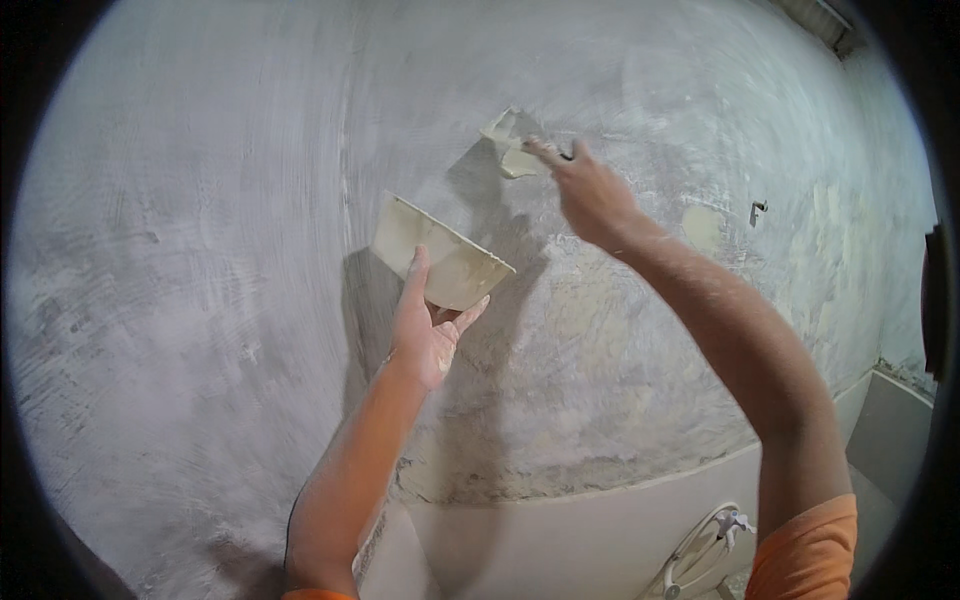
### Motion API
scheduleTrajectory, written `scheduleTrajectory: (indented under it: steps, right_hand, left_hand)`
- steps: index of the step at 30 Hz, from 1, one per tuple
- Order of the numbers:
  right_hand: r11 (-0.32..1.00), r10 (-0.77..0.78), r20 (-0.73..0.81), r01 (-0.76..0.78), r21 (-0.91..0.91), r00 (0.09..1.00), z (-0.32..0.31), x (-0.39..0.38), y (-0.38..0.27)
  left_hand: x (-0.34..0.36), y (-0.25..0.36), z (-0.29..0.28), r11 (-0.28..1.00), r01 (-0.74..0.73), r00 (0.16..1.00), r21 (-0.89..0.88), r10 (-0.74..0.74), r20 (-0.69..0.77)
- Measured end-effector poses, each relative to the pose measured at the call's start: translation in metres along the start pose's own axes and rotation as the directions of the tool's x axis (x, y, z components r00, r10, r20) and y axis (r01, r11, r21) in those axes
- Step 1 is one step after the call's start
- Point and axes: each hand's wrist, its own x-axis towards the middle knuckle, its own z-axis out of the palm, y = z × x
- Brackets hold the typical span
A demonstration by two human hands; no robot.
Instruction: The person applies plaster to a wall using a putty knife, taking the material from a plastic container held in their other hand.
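My left hand grips a wide, cream-coloured putty spreader from below, thumb on its near face and fingers underneath. Pale putty coats the spreader, which tilts down to the right. Higher and to the right, my right hand is closed around a putty knife, most of whose handle is hidden by the fingers. A lump of cream putty clings to the lower edge of the knife's blade, close to the grey plastered wall. Whether the blade touches the wall, I cannot tell.
A small pipe outlet sticks out of the wall at the right. Lower down runs a band of pale tiles, with a white tap and hose near the bottom. A dark object stands at the right rim.
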Motion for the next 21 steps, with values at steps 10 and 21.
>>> scheduleTrajectory:
  steps: [10,21]
  right_hand:
    - [0.993,0.102,-0.049,-0.098,0.073,0.994,0.103,-0.079,-0.02]
    - [0.944,0.049,0.12,-0.085,0.319,0.992,0.047,-0.132,-0.017]
  left_hand:
    - [0.002,0.007,0.014,0.969,-0.204,0.979,0.139,0.206,0.003]
    - [-0.018,0.015,0.037,0.985,-0.147,0.989,0.09,0.149,-0.016]
